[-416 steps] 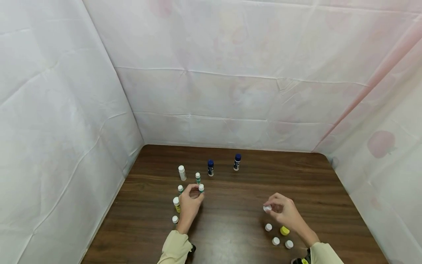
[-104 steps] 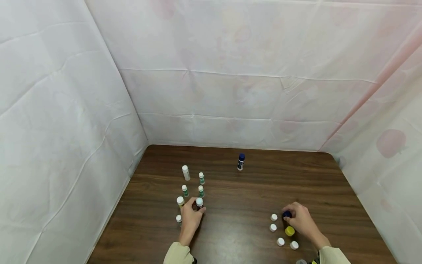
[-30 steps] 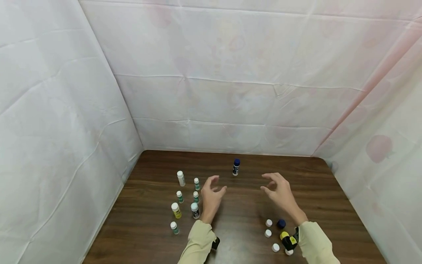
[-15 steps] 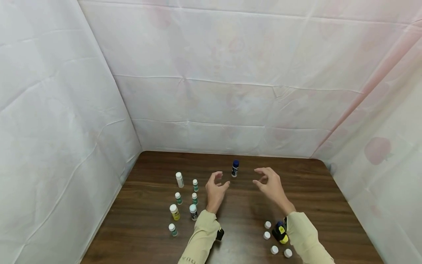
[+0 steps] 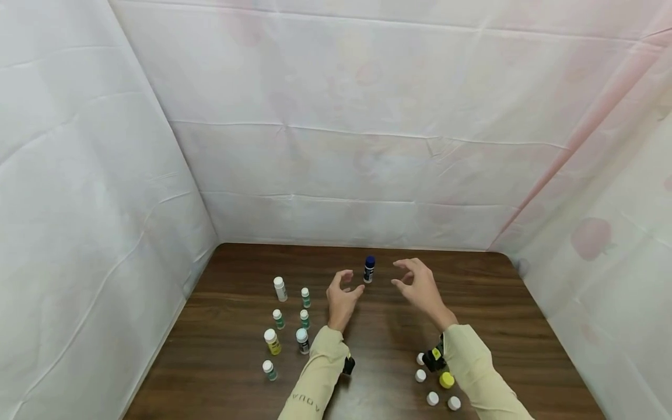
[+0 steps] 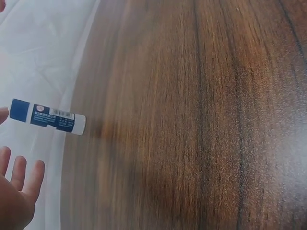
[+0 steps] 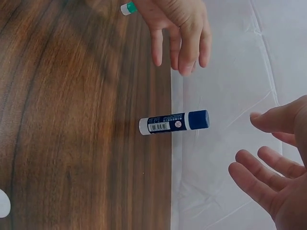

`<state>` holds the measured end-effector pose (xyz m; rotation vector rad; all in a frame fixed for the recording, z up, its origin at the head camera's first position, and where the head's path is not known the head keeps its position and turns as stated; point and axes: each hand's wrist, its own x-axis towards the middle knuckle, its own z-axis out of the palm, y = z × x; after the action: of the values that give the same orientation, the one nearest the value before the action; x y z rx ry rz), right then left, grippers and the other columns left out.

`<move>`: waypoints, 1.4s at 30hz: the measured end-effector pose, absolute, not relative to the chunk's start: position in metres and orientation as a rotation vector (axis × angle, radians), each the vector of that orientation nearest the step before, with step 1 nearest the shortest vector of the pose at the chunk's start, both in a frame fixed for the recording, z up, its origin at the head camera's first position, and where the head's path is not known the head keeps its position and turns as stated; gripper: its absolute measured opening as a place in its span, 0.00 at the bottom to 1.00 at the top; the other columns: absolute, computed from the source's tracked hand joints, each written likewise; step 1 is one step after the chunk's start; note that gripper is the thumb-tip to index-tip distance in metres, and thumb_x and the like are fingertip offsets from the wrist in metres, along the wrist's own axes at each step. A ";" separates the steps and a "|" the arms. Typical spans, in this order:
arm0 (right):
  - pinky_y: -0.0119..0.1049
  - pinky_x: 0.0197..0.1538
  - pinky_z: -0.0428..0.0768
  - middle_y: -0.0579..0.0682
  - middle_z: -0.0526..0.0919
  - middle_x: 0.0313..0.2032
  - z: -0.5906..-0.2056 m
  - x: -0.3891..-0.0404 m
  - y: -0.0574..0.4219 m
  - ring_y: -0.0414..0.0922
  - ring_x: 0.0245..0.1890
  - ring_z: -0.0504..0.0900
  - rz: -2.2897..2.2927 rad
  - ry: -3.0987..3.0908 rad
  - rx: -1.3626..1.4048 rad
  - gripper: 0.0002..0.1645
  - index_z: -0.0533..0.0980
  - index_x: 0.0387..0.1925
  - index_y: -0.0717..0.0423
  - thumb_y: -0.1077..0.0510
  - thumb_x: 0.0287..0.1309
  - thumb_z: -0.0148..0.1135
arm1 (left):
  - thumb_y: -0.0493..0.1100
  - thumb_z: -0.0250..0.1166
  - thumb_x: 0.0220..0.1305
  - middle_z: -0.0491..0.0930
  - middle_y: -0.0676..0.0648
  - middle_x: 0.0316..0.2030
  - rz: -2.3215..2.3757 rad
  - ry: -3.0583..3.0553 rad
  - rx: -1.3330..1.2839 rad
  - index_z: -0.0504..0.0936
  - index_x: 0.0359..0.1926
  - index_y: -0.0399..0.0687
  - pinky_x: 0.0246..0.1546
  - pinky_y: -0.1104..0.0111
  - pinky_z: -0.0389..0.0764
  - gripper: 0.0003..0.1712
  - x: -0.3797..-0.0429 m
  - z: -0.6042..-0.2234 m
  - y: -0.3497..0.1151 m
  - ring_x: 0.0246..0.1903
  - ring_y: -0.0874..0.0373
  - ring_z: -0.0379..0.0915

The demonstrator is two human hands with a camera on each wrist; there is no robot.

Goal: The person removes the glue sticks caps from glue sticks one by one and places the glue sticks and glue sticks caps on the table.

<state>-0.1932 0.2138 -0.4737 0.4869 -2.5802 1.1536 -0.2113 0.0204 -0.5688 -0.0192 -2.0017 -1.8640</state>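
Observation:
A glue stick [image 5: 369,270] with a dark blue cap [image 7: 198,120] stands upright near the back of the table, between my two hands. My left hand [image 5: 342,300] is just left of it and nearer to me, thumb and fingers spread apart with nothing between them. On the other side, my right hand [image 5: 420,289] hangs over the wood, its thumb apart from its loosely bent fingers, also holding nothing. The right wrist view shows a gap between the glue stick and the fingers of both hands.
Several uncapped glue sticks with white tops stand at the left, among them a yellow one [image 5: 272,342] and a dark blue one [image 5: 303,341]. Several loose white caps [image 5: 432,399] and a yellow cap [image 5: 447,380] lie front right, partly behind the right wrist's camera [image 5: 434,354].
Earlier, a second blue-capped glue stick left the back; it stands uncapped at left, its cap with the others. During the last second, my right hand has come inward towards the remaining capped one.

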 end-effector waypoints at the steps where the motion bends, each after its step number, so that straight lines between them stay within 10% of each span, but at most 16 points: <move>1: 0.38 0.32 0.79 0.54 0.76 0.44 -0.473 -0.194 0.213 0.43 0.29 0.78 1.154 -2.580 0.487 0.24 0.77 0.51 0.55 0.65 0.50 0.70 | 0.31 0.74 0.45 0.80 0.43 0.44 -1.862 -2.006 -0.019 0.79 0.46 0.42 0.43 0.46 0.77 0.24 -0.212 -0.569 0.021 0.48 0.39 0.74; 42: 0.36 0.31 0.77 0.51 0.75 0.51 -0.485 -0.224 0.182 0.41 0.30 0.75 1.160 -2.751 0.393 0.23 0.77 0.51 0.51 0.64 0.52 0.68 | 0.28 0.71 0.44 0.79 0.33 0.43 -1.863 -2.125 -0.070 0.78 0.47 0.34 0.47 0.48 0.73 0.24 -0.233 -0.585 0.040 0.43 0.38 0.74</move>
<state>-0.2243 0.1824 -0.4854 0.3929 -2.7510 1.1601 -0.2328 0.0399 -0.5850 -0.0702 -2.1253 -1.8629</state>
